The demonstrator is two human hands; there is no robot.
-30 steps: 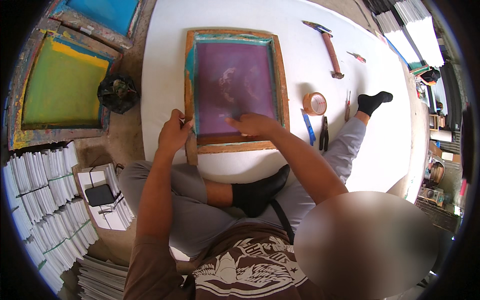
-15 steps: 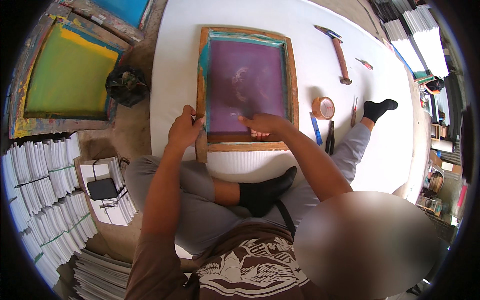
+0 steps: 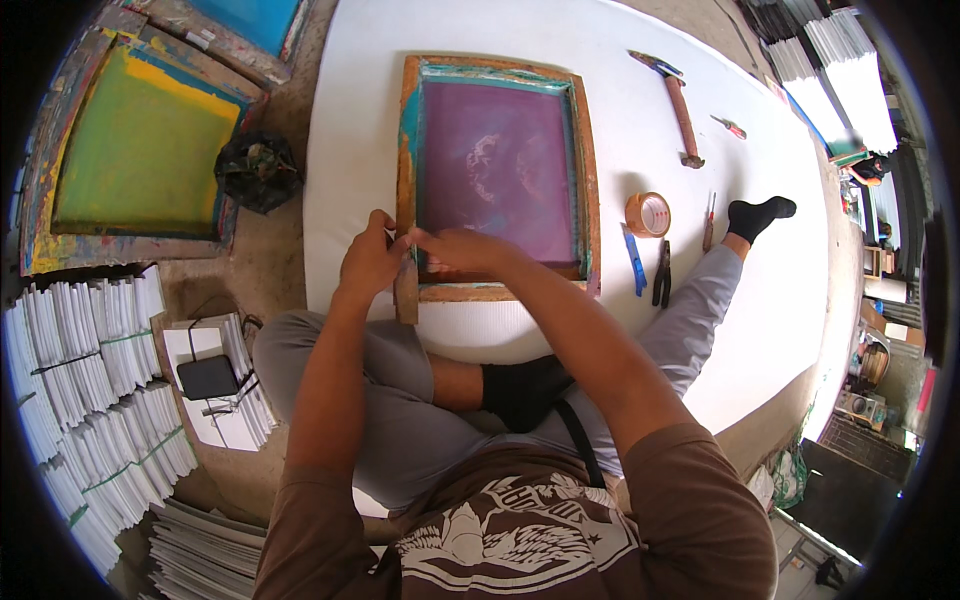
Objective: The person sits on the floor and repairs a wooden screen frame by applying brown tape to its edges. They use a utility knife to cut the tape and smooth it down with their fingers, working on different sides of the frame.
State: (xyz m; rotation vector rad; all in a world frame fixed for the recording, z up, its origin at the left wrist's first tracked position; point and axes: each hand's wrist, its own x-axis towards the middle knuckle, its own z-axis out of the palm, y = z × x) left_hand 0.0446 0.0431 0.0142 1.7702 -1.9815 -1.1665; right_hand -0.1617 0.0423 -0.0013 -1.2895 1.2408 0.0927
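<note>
In front of me lies a wooden screen printing frame [image 3: 588, 180] with purple mesh, its rails stained with teal and orange paint. My left hand [image 3: 372, 258] is closed around its left rail near the lower corner, thumb toward the inner edge. My right hand [image 3: 462, 252] reaches over that same corner. Its fingers are curled and pressed together just beside my left thumb, at the rail's inner edge. Whatever sits between those right fingertips is hidden or too small to make out.
Right of the frame lie a tape roll [image 3: 650, 215], a blue cutter knife [image 3: 634, 262], pliers [image 3: 661, 274], a hammer [image 3: 684, 120] and screwdrivers [image 3: 709, 222]. Another screen [image 3: 140, 150] and a black plastic bag [image 3: 258, 172] are at left, above paper stacks [image 3: 90, 350].
My right hand has moved left, from the mesh's lower middle to the lower left corner beside my left hand. My left hand stays nearly in place on the rail.
</note>
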